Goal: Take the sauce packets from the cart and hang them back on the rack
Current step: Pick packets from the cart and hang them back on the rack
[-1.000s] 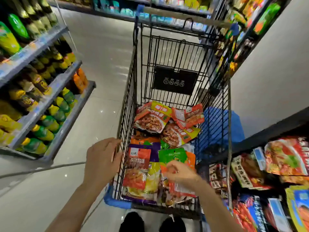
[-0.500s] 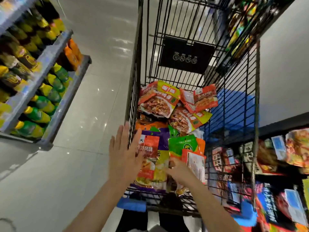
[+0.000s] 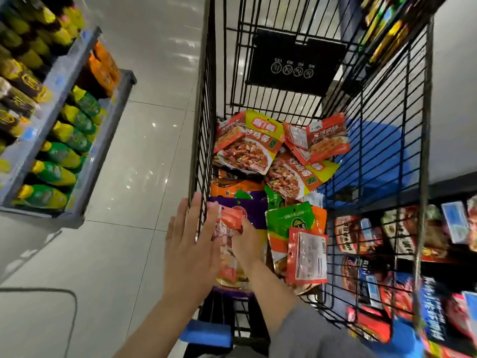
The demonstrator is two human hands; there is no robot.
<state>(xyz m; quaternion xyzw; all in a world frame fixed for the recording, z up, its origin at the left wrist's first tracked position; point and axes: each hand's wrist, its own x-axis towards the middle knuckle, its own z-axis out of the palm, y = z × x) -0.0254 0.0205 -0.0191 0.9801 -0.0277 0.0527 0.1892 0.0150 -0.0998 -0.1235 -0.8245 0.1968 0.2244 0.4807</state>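
Cart [image 3: 206, 130]: packets heaped along near edge, far end bare. Right hand [image 3: 245, 241] pinches red sauce packet [image 3: 229, 220]. Left hand [image 3: 191, 244] flat, fingers straight, against left wall.

A supermarket aisle, seen from behind a shopping cart

A black wire cart [image 3: 304, 94] is standing on a glossy pale tiled floor [image 3: 144, 156], carrying a heap of printed sauce packets [image 3: 247, 148] and a black panel of round prohibition symbols [image 3: 294, 65]. On one side a grey shelf unit [image 3: 77, 81] is displaying rows of green-and-yellow bottles [image 3: 62, 153] lying necks outward, with small blue tags along its edges; on the other, a rack [image 3: 402, 244] is showing more red and blue packaged goods through the cart's wire.
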